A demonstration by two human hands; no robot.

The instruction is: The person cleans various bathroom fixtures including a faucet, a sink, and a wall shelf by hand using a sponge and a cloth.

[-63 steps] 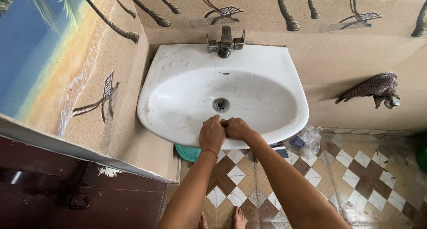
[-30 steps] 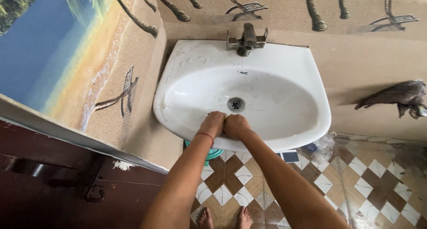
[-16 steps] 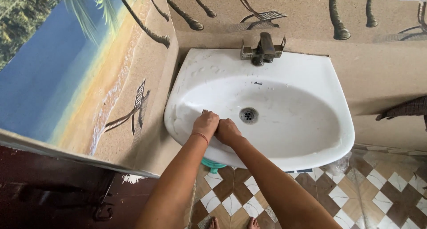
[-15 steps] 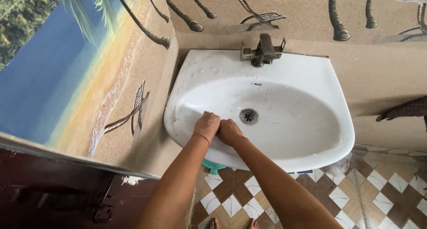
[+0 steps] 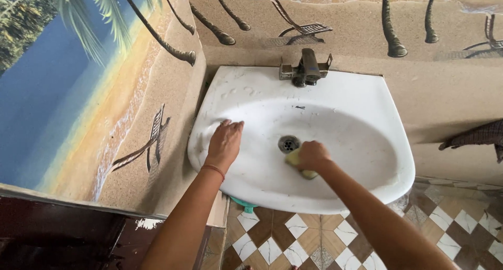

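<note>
Right hand (image 5: 313, 155) grips a yellow sponge (image 5: 296, 160) inside the white sink (image 5: 367, 92), just beside the drain (image 5: 288, 143). Left hand (image 5: 225, 139) – fingers flat, holding nothing – rests on the sink's left edge. Tap (image 5: 306, 68) at the far edge.

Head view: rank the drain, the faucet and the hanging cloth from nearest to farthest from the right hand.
From the right hand, which grips a yellow sponge:
1. Drain, just left of it in the basin.
2. Faucet, on the back rim.
3. Cloth, far right on the wall.

Sponge (image 5: 296, 161) in sink (image 5: 361, 92) beside drain (image 5: 288, 142), tap (image 5: 306, 69) behind
</note>
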